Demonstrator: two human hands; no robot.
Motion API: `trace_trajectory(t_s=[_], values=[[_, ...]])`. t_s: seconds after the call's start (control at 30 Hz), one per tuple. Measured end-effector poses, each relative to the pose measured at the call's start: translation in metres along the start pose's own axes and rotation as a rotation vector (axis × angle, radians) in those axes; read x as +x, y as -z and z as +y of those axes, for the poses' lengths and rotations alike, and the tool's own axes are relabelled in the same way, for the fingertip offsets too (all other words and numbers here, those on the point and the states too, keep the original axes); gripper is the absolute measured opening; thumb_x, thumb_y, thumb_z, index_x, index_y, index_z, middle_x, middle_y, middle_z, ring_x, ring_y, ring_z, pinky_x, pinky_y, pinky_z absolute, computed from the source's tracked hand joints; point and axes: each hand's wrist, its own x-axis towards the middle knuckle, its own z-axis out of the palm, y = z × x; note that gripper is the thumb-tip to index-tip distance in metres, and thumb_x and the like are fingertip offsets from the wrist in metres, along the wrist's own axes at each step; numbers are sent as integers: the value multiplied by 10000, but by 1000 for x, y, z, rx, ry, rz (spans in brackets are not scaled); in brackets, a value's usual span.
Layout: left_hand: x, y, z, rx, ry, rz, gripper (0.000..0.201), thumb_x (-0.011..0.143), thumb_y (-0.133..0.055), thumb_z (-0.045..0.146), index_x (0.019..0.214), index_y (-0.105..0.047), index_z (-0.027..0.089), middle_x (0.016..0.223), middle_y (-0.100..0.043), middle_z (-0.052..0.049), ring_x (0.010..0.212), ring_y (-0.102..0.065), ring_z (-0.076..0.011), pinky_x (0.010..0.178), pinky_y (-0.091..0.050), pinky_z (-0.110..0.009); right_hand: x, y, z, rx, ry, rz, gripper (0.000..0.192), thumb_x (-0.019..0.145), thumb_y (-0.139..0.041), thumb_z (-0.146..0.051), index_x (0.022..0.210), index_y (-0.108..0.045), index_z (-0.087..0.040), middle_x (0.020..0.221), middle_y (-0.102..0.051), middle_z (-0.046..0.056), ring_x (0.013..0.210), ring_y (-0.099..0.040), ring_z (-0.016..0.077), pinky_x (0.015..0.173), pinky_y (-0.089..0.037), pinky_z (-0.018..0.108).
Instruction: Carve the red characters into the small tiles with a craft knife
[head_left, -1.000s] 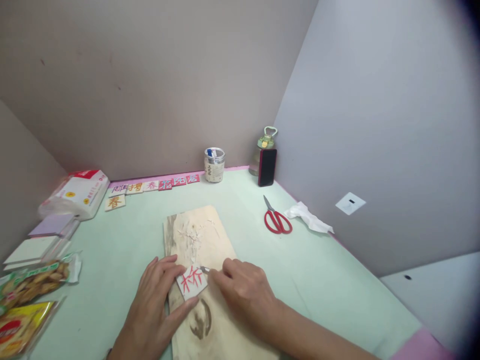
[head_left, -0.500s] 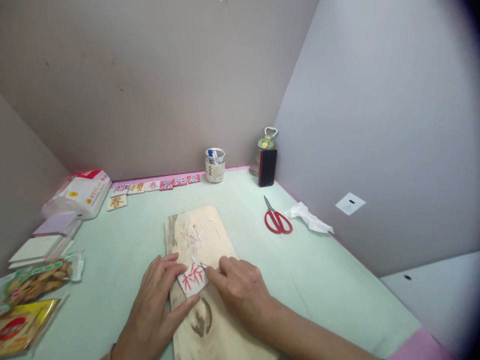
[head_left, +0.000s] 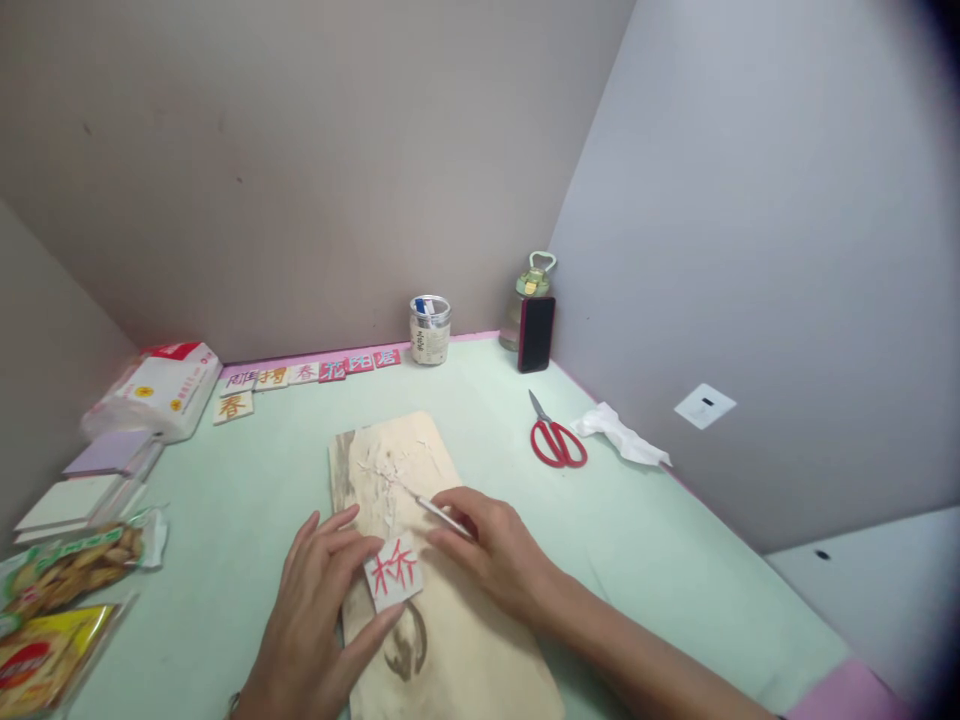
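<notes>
My left hand (head_left: 322,600) is closed on a small white square tile (head_left: 394,574), thumb at its lower edge and fingers at its upper left. The tile bears a red Chinese character and lies on a wooden board (head_left: 457,640). A slim, pen-like carving knife (head_left: 442,514) is pinched in my right hand (head_left: 491,550), above and right of the tile. Its fine tip points up and left, at pale shavings (head_left: 386,480) scattered on the board's upper part. Whether the tip touches them I cannot tell.
Red-handled scissors (head_left: 558,440) and a crumpled tissue (head_left: 621,435) lie to the right. A phone (head_left: 536,335) leans on a bottle (head_left: 512,320) by the corner, left of it a jar (head_left: 430,335). Lettered tiles (head_left: 332,371) line the back edge; snack packs (head_left: 82,560) lie left.
My right hand has drawn the knife off the tile and swung its tip up to the shavings. The tile has turned slightly and shifted down and right under my left hand.
</notes>
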Motion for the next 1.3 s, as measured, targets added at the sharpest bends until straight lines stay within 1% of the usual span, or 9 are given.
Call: trace_trajectory(t_s=[0.17, 0.43, 0.53, 0.7, 0.83, 0.97, 1.17, 1.23, 1.3], values=[[6, 6, 12, 85, -140, 68, 323, 875, -675, 191, 1180, -577, 149, 1086, -549, -100, 1297, -470, -296, 1219, -182, -535, -2, -4, -10, 207, -30, -63, 100, 784, -807, -164, 810, -711, -172, 706, -524, -59, 635, -489, 99, 606, -370, 212], [9, 10, 12, 237, -329, 114, 336, 820, -732, 182, 1138, -637, 128, 1006, -579, -74, 1237, -527, -301, 1236, -135, -535, -7, -13, -15, 147, 61, 11, 162, 792, -662, -46, 688, -630, -166, 705, -523, -48, 635, -477, 96, 605, -346, 220], [9, 10, 15, 245, -300, 106, 339, 818, -715, 156, 1143, -622, 130, 1005, -583, -83, 1230, -532, -310, 1225, -148, -565, -9, -12, -17, 264, 76, -26, 159, 738, -629, -41, 656, -576, -167, 693, -487, -54, 615, -443, 86, 572, -330, 208], [7, 7, 19, 158, -185, 45, 363, 839, -699, 214, 1180, -583, 171, 1059, -595, -92, 1226, -537, -304, 1223, -158, -559, -7, -3, -17, 643, -146, -246, 81, 682, -651, -135, 665, -578, -167, 570, -456, -81, 517, -344, 64, 492, -261, 197], [4, 2, 13, 88, -89, 25, 362, 858, -687, 250, 1198, -566, 213, 1080, -608, -80, 1235, -544, -299, 1216, -173, -566, -4, 4, -17, 749, -180, -289, 198, 689, -752, -279, 686, -594, -160, 535, -460, -82, 500, -329, 62, 496, -245, 206], [2, 2, 2, 13, 49, 18, 421, 858, -701, 359, 1223, -526, 241, 1164, -618, -85, 1237, -551, -313, 1193, -225, -605, -3, 15, -12, 558, -178, -198, 372, 776, -759, -469, 676, -588, -154, 579, -474, -59, 554, -371, 83, 522, -269, 217], [1, 8, -4, -220, 643, 78, 511, 831, -612, 658, 1173, -516, 291, 1359, -574, -101, 1386, -420, -435, 1081, -336, -741, -12, 26, 2, -143, 127, -277, 436, 741, -855, -477, 1006, -614, -228, 840, -584, -50, 711, -523, 129, 634, -345, 227], [0, 8, -4, -242, 696, 90, 534, 810, -608, 694, 1157, -522, 296, 1369, -576, -97, 1396, -406, -444, 1077, -340, -744, -12, 22, 7, -314, 201, -265, 471, 782, -830, -475, 1106, -579, -244, 967, -622, -17, 788, -576, 161, 681, -365, 252], [-1, 8, -3, -220, 649, 91, 513, 824, -610, 673, 1154, -521, 291, 1379, -570, -107, 1414, -386, -440, 1080, -337, -745, -7, 18, 11, -408, 160, -182, 369, 877, -755, -414, 1133, -558, -237, 1044, -641, 19, 834, -608, 187, 697, -378, 271]])
